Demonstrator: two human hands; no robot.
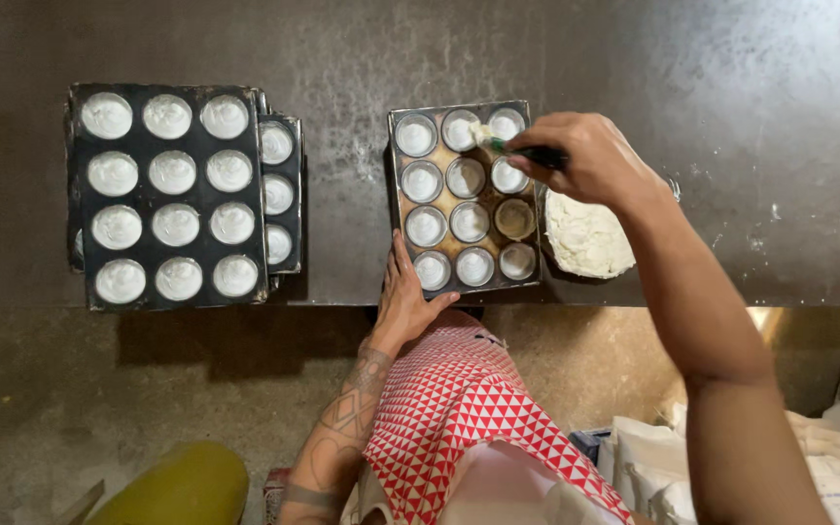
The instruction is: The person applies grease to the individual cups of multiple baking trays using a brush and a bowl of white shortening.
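A metal muffin tray [536, 226] with twelve round cups lies on the dark table in front of me. Most cups look coated white; one cup [515, 218] on the right column is bare and brown. My right hand [587, 156] holds a brush with a dark handle [540, 154], its white-loaded tip over the tray's far cups. My left hand [406, 295] rests flat against the tray's near left corner, steadying it. A bowl of white paste [586, 236] sits just right of the tray, under my right wrist.
A stack of black muffin trays [173, 197] with white-coated cups sits at the left, another tray [283, 192] sticking out beneath it. The table edge [245, 307] runs across below them. White sacks [833, 457] lie on the floor at the lower right, a yellow-green object [182, 486] at lower left.
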